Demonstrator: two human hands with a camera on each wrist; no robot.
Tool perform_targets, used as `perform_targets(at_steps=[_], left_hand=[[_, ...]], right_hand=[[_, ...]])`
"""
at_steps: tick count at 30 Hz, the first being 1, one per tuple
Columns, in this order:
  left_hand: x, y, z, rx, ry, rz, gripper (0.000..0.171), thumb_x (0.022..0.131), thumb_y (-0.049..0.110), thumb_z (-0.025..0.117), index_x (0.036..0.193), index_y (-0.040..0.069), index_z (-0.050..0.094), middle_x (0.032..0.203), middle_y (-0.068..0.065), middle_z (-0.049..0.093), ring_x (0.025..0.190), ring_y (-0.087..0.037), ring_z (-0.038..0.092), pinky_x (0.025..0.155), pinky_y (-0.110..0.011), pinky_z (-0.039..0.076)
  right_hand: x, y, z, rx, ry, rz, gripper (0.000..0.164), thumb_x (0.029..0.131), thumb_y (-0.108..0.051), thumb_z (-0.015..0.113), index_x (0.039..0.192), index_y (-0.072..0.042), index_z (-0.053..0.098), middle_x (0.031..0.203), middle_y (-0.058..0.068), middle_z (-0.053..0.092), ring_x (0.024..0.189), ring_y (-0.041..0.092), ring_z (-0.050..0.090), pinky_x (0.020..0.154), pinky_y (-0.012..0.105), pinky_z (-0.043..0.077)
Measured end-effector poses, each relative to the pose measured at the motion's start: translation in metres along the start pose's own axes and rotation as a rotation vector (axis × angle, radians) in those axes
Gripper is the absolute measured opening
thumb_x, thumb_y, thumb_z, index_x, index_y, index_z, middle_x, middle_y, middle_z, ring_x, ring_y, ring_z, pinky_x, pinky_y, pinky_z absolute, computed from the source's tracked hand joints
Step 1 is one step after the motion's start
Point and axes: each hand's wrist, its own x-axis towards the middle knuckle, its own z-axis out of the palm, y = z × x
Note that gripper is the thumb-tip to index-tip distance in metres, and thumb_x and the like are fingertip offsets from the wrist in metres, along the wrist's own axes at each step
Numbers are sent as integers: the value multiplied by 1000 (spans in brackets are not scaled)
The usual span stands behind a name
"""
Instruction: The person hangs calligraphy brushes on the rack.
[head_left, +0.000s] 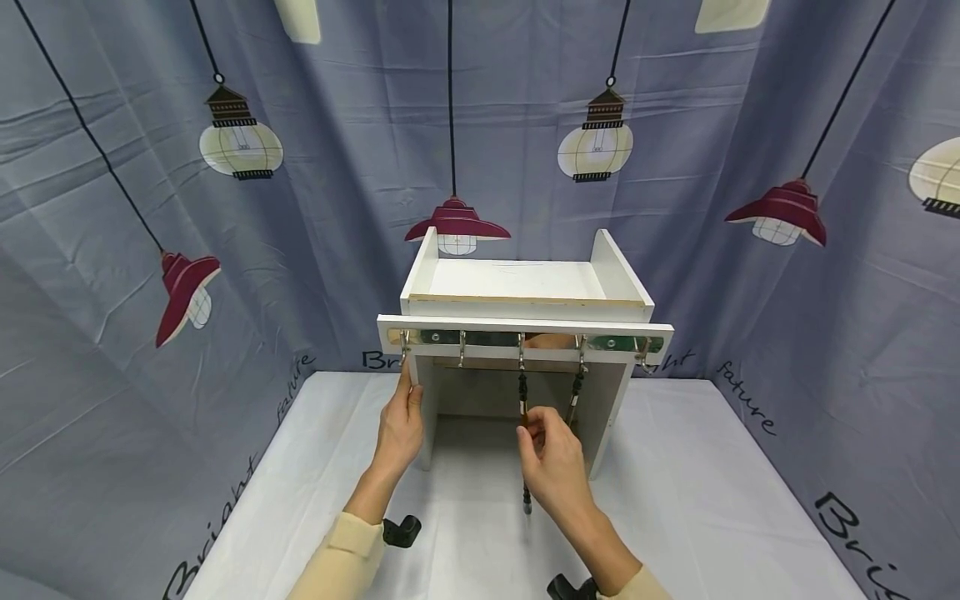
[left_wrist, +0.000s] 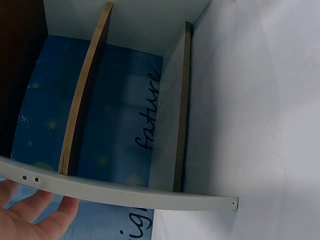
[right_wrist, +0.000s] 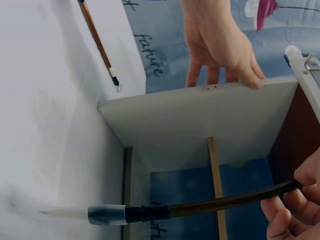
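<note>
A white wooden shelf unit (head_left: 525,308) stands on the cloth, with a rail of metal hooks along its front. My left hand (head_left: 400,421) lies against the left side panel (left_wrist: 150,197), fingers straight along its outer side, thumb at its front edge. My right hand (head_left: 553,454) pinches the handle of a calligraphy brush (right_wrist: 200,205) between thumb and fingers. That brush points downward, pale bristles at its lower end, and its dark upper end lines up under the middle hook (head_left: 521,346). A second brush (head_left: 577,385) hangs on the hook to the right, partly hidden behind my right hand.
Another brush (right_wrist: 98,42) with a reddish-brown handle lies on the white cloth left of the unit. The remaining hooks include one at the left (head_left: 462,348) and one at the right end (head_left: 642,354). A blue-grey printed curtain (head_left: 337,208) surrounds the table.
</note>
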Motion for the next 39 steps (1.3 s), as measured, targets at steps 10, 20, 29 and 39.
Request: perform_targets(at_steps=[10, 20, 29, 39], left_hand=[[-1, -1, 1, 13, 8, 16, 59, 114, 31, 39, 166, 11, 19, 149, -29, 52, 137, -46, 52, 110, -61, 44], [0, -2, 2, -4, -2, 2, 59, 114, 33, 38, 167, 15, 18, 153, -27, 49, 139, -43, 51, 111, -60, 44], [1, -1, 1, -1, 6, 4, 59, 114, 33, 38, 166, 15, 20, 154, -27, 47, 139, -44, 51, 112, -60, 44], [0, -1, 1, -8, 1, 8, 60, 114, 34, 37, 167, 14, 18, 158, -26, 42, 140, -44, 49, 113, -60, 43]], right_hand=[[11, 3, 8, -2, -7, 41, 15, 94, -10, 74, 104, -11, 63, 87, -1, 67, 77, 11, 65, 68, 30, 52], [17, 7, 15, 19, 8, 30, 13, 95, -8, 73, 105, -10, 63, 91, 2, 69, 77, 13, 67, 68, 31, 52], [17, 6, 15, 41, -13, 55, 17, 95, -10, 73, 109, -9, 64, 94, 3, 69, 79, 14, 68, 69, 31, 53], [2, 0, -5, 116, -67, 107, 31, 92, -9, 76, 121, -11, 64, 101, 3, 69, 83, 14, 68, 67, 24, 54]])
